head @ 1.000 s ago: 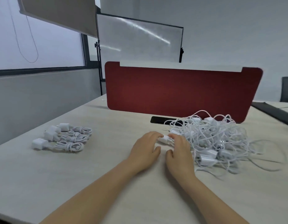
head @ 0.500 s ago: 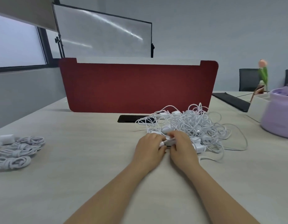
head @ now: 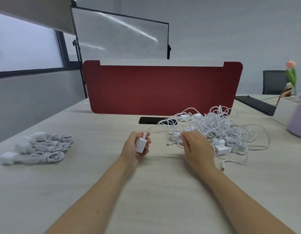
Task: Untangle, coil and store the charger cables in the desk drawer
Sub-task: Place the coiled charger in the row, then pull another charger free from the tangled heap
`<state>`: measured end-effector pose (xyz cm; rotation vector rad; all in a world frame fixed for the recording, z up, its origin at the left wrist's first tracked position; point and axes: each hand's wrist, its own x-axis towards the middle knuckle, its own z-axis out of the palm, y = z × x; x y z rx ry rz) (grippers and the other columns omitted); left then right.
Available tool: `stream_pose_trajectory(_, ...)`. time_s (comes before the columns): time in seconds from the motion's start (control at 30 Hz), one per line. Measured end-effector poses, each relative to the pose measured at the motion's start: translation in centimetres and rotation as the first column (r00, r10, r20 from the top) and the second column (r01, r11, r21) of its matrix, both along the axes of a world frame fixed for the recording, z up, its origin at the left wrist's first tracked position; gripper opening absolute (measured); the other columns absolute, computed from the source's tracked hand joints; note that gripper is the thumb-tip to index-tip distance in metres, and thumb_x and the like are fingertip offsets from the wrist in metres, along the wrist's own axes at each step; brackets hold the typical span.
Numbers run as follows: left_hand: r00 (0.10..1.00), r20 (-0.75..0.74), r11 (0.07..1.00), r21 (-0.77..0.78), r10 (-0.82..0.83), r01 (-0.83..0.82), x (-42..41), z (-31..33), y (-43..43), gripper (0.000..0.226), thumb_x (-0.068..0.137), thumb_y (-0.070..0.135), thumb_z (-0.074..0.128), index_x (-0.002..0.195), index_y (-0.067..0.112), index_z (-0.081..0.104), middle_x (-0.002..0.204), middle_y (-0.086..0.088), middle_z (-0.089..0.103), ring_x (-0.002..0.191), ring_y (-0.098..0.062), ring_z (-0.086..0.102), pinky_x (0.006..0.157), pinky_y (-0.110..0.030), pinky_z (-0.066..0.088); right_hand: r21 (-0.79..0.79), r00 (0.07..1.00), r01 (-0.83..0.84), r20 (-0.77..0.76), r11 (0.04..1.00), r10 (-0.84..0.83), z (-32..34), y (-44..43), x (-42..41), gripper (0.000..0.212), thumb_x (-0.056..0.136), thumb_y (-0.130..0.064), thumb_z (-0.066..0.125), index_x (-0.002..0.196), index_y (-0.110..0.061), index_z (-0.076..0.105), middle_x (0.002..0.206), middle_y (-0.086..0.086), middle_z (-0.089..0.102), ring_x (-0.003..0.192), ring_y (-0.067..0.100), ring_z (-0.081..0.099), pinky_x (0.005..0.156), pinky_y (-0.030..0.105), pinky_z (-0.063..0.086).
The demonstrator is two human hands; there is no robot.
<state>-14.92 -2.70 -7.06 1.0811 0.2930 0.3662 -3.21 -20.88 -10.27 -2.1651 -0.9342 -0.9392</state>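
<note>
The red divider stands upright across the far side of the bench, and everything else is placed from it.

In front of the divider's middle, well toward the viewer, the left hand holds a white charger plug upright. Its fingers are curled round the plug body, and the hand is raised slightly off the bench. The plug's cable leaves its top and runs right toward the tangle.

The tangle, a loose heap of white cables and plugs, lies on the bench in front of the divider's right end, with some loops reaching up against the divider's lower edge. The right hand is at the tangle's near left edge. Its fingers are narrow, pinching a white strand. Whether that strand is the plug's own cable cannot be told.

3 coiled chargers, each wound up with its plug on the left, lie in a row on the bench, forward of the divider's left end and well out to the left.

A black cable port is set into the bench just before the divider's base. Beyond the divider's right end stand a purple container, a white organiser and an artificial tulip.
</note>
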Motion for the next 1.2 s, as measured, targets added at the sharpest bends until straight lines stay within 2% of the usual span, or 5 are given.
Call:
stream_pose_trajectory(0.27,0.997,-0.020,0.898,0.434,-0.077,0.078,0.0,-0.1,0.5,0.027,0.100,0.009,0.042,0.098,0.014,0.069,0.070,0.002,0.063,0.065,-0.011,0.054,0.054,-0.021,0.042,0.077,0.952,0.118,-0.293,0.990,-0.091,0.4,4.2,-1.9,0.023,0.105,-0.030,0.039,0.094,-0.019,0.056,0.075,-0.007,0.055,0.069,0.021,0.051,0.060,0.035,0.035)
stream_pose_trajectory(0.63,0.944,-0.069,0.919,0.217,-0.323,0.330,-0.5,1.2,-1.5,0.035,0.104,0.043,0.040,0.098,0.014,0.059,0.070,0.001,0.058,0.058,-0.014,0.059,0.056,-0.024,0.050,0.090,0.997,-0.009,-0.072,0.996,0.016,0.0,4.2,-2.4,0.025,0.097,-0.028,0.044,0.089,-0.019,0.066,0.071,-0.004,0.062,0.063,0.021,0.054,0.053,0.030,0.034)
stream_pose_trajectory(0.9,0.940,-0.183,0.954,0.032,-0.289,0.300,0.0,0.9,-0.7,0.029,0.102,0.035,0.043,0.078,0.019,0.047,0.050,0.009,0.028,0.034,-0.004,0.025,0.035,-0.015,0.022,0.037,0.992,-0.097,0.081,0.995,0.093,-0.7,4.5,-2.3,0.028,0.097,-0.029,0.045,0.096,-0.018,0.071,0.077,-0.006,0.069,0.066,0.020,0.061,0.051,0.030,0.045)
stream_pose_trajectory(1.1,0.987,-0.143,0.989,0.120,-0.069,0.087,0.6,0.2,-0.9,0.024,0.099,0.020,0.039,0.078,0.016,0.050,0.047,0.009,0.021,0.034,-0.006,0.017,0.037,-0.015,0.014,-0.049,0.987,-0.159,-0.001,0.986,0.159,-0.8,4.8,-2.3,0.035,0.096,-0.027,0.042,0.109,-0.015,0.071,0.086,-0.001,0.073,0.076,0.023,0.063,0.064,0.036,0.050)
stream_pose_trajectory(1.2,0.992,0.013,0.990,-0.070,0.122,-0.120,0.8,0.6,-0.6,0.023,0.091,0.015,0.040,0.069,0.019,0.043,0.046,0.009,0.019,0.034,-0.007,0.015,0.036,-0.015,0.013,-0.049,0.997,-0.075,-0.039,0.996,0.073,-0.7,4.4,-1.6,0.030,0.095,-0.023,0.047,0.109,-0.013,0.071,0.095,0.002,0.074,0.086,0.027,0.064,0.079,0.037,0.046)
